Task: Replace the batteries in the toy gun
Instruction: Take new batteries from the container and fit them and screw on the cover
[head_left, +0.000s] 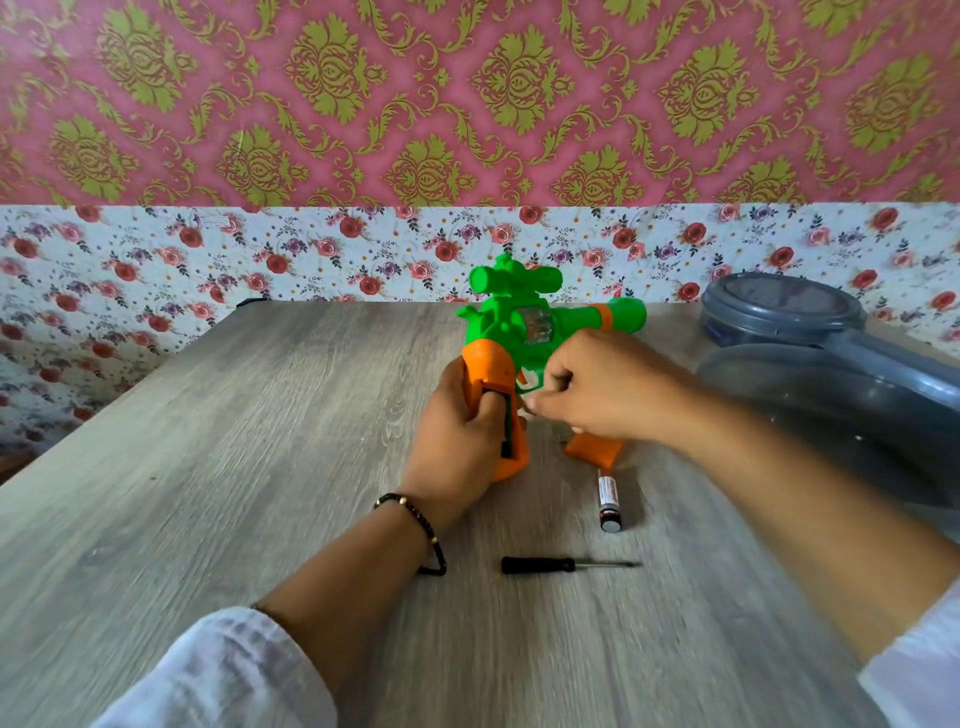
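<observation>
Right hand (597, 387) is hiding most of the orange cover (595, 449) and the toy gun's (524, 332) trigger area; whether it's pinching anything, can't tell. Left hand (462, 441) is masking the grip's back. Battery (609, 504) label is reading too blurry. Grey container (831, 374) is running off right edge.

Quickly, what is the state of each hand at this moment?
Left hand: grips the orange handle of the toy gun.
Right hand: fingers curled at the open handle; whether they pinch something cannot be told.
</observation>
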